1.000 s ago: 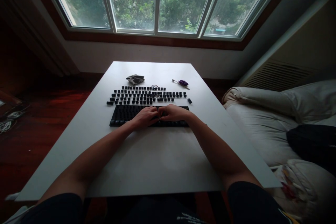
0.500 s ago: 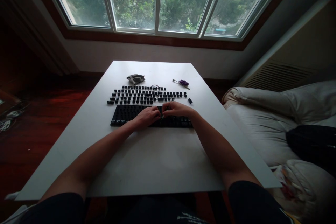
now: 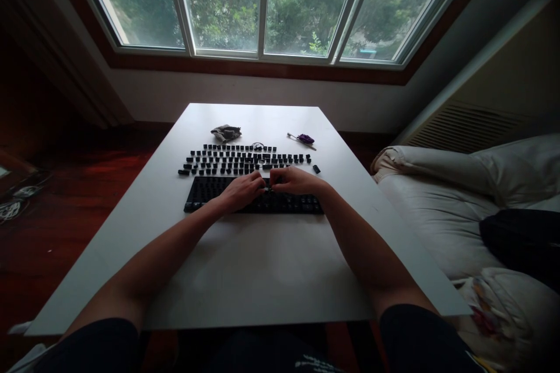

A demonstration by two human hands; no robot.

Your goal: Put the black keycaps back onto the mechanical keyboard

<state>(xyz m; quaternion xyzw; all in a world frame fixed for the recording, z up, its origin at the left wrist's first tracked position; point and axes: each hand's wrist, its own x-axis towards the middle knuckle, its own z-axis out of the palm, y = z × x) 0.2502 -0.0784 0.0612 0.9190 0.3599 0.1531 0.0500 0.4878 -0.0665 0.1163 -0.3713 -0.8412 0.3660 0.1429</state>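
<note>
A black keyboard [image 3: 210,193] lies across the middle of the white table [image 3: 262,268]. Behind it, several black keycaps [image 3: 227,158] are laid out in rows. My left hand [image 3: 242,190] and my right hand [image 3: 294,180] rest over the keyboard's middle. Their curled fingertips meet in a pinch around something small and dark that I cannot make out. One loose keycap [image 3: 315,169] sits to the right of the rows.
A crumpled grey cloth [image 3: 226,132] and a purple-handled tool [image 3: 303,139] lie at the table's far end. A white sofa [image 3: 441,210] with a dark cushion [image 3: 520,242] stands close on the right. Windows span the far wall. Dark red floor lies to the left.
Both hands have shifted slightly away from me over the keyboard, their fingertips still together. More of the keyboard's right end now shows.
</note>
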